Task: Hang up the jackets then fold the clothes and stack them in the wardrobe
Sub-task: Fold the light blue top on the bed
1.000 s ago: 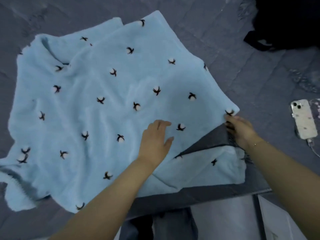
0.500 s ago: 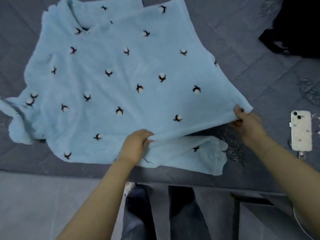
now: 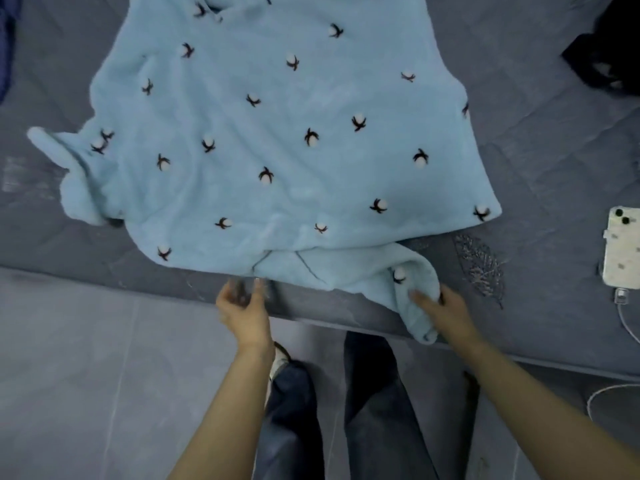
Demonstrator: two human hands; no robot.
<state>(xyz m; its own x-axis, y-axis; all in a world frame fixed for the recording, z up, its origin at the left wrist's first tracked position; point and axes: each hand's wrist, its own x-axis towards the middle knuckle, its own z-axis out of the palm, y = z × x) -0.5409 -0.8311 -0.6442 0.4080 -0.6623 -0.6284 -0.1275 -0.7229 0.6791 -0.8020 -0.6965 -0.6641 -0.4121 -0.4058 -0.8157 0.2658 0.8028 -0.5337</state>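
**One blue garment on the bed, both hands at its near hem**

We count one light blue fleece garment [image 3: 277, 140], dotted with small white pom-poms on dark stitched sprigs. It lies spread across the grey quilted bed [image 3: 554, 188], its lower hem along the bed's near edge and one sleeve [image 3: 412, 289] folded under and trailing toward the edge. We count two bare hands. Our left hand [image 3: 244, 313] hovers just below the hem, its fingers loosely spread and blurred; its grip holds nothing that we can make out. Our right hand [image 3: 445, 311] has its grip closed around the end of the sleeve, fingers curled into the fleece.

We see one phone [image 3: 621, 247] in a pale case lying on the bed at the right, with one white cable [image 3: 628, 323] plugged into its lower end. One black item [image 3: 606, 53] sits at the top right corner, and one dark blue item [image 3: 7, 39] shows at the far left edge; we cannot tell what either is. Two legs in dark jeans [image 3: 374, 410] stand on the grey tiled floor [image 3: 86, 375].

Half a second ago our left hand pinched the hem near the middle and our right hand held the garment's right corner. Now the left has let go, and the right has moved down to the sleeve. The garment sits higher in view.
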